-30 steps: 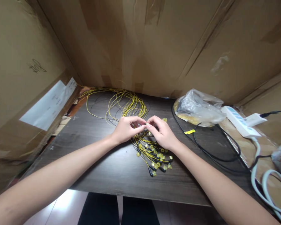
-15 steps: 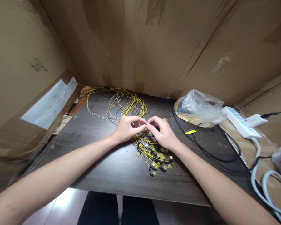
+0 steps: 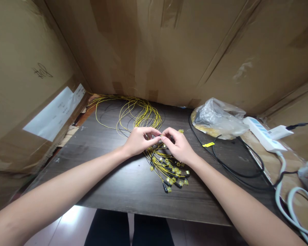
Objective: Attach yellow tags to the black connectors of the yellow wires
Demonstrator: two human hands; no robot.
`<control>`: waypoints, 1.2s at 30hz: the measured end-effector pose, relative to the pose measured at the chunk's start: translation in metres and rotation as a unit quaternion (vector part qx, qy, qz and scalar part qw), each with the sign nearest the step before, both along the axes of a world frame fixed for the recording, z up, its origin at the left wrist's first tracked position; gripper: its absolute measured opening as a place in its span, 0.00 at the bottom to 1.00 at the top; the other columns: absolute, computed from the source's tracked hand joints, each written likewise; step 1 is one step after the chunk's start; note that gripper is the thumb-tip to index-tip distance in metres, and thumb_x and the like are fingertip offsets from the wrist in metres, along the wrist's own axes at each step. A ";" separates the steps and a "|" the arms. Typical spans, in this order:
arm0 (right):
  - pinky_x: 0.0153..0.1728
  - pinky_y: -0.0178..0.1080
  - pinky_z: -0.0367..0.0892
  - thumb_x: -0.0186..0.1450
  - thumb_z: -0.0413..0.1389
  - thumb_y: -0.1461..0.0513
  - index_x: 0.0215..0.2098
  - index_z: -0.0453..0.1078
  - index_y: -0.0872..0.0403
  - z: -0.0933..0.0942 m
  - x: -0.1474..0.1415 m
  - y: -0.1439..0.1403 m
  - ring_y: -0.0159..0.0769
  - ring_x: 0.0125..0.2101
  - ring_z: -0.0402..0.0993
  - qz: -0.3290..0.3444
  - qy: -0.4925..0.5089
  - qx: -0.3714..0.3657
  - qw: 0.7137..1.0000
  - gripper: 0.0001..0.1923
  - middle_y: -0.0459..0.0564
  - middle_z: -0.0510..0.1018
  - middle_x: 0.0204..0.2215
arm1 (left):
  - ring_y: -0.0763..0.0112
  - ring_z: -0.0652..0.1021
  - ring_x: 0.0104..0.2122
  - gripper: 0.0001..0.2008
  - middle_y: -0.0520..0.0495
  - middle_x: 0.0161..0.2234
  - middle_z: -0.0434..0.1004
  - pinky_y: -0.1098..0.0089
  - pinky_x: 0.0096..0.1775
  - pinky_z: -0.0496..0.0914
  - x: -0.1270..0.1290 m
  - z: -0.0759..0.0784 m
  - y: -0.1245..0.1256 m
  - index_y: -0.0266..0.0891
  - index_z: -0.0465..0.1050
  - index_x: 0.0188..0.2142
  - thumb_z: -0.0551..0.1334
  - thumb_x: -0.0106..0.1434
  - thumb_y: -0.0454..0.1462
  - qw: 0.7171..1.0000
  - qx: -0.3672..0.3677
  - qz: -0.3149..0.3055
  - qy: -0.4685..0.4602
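My left hand [image 3: 138,142] and my right hand [image 3: 179,146] meet fingertip to fingertip above the table. Both pinch a small cable connector [image 3: 160,136] with a yellowish end, mostly hidden by the fingers. Behind my left hand lies a loose coil of thin yellow cables [image 3: 150,117]. The cables run under my hands and fan out toward me, ending in several black connectors [image 3: 165,187] fitted with clear yellow caps [image 3: 186,182]. One more yellow cap [image 3: 181,131] peeks out just beyond my right hand.
A crumpled clear plastic bag [image 3: 218,118] sits at the back right. Beside it are a white power strip [image 3: 263,135] and a looping black cable [image 3: 227,171] with a yellow tag [image 3: 208,144]. Cardboard walls [image 3: 154,51] enclose the dark wooden table [image 3: 110,184].
My hands stay in nearly the same place. The pale piece between my fingertips is more covered now, and a yellowish bit shows there. The cables on the table lie unmoved.
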State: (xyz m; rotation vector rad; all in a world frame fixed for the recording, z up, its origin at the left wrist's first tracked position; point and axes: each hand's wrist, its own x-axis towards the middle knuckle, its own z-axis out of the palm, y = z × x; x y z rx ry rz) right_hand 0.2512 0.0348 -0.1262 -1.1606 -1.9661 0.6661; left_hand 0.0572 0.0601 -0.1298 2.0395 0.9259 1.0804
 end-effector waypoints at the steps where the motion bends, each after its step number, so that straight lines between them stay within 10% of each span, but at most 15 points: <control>1: 0.35 0.40 0.59 0.70 0.51 0.58 0.32 0.66 0.52 0.000 0.000 0.000 0.37 0.30 0.67 0.005 -0.003 -0.005 1.000 0.09 0.47 0.72 0.28 | 0.76 0.76 0.24 0.06 0.49 0.28 0.82 0.75 0.28 0.70 0.000 0.000 0.000 0.36 0.82 0.37 0.68 0.62 0.37 1.000 0.003 -0.002 -0.001; 36: 0.33 0.39 0.59 0.75 0.44 0.57 0.27 0.60 0.51 -0.004 -0.003 0.001 0.37 0.30 0.66 0.006 -0.027 0.005 1.000 0.18 0.47 0.70 0.26 | 0.76 0.74 0.22 0.07 0.47 0.27 0.82 0.75 0.26 0.67 0.000 -0.003 0.000 0.37 0.84 0.36 0.69 0.61 0.38 1.000 -0.013 -0.002 -0.025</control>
